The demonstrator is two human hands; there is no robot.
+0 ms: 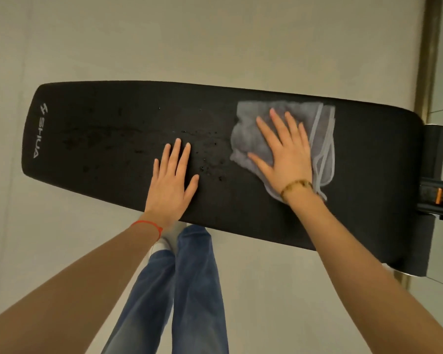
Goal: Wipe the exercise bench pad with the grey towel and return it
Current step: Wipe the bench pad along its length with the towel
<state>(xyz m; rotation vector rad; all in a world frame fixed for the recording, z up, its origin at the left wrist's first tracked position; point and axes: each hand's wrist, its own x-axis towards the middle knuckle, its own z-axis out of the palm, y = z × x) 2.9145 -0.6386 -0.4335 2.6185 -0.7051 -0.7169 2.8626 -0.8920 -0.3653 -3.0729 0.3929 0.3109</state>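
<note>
The long black bench pad [108, 129] stretches across the view from left to right, with a white logo at its left end. Dark wet spots and droplets [207, 159] dot its middle. A grey towel [251, 129] lies crumpled on the right part of the pad. My right hand [284, 154] presses flat on the towel with straight, spread fingers. My left hand [173, 177] rests flat on the bare pad, left of the towel, fingers straight.
The bench frame [435, 195], black with an orange piece, sticks out at the pad's right end. A gold-trimmed wall edge [425, 72] runs along the right. My legs in blue jeans [189, 290] stand on the pale floor before the bench.
</note>
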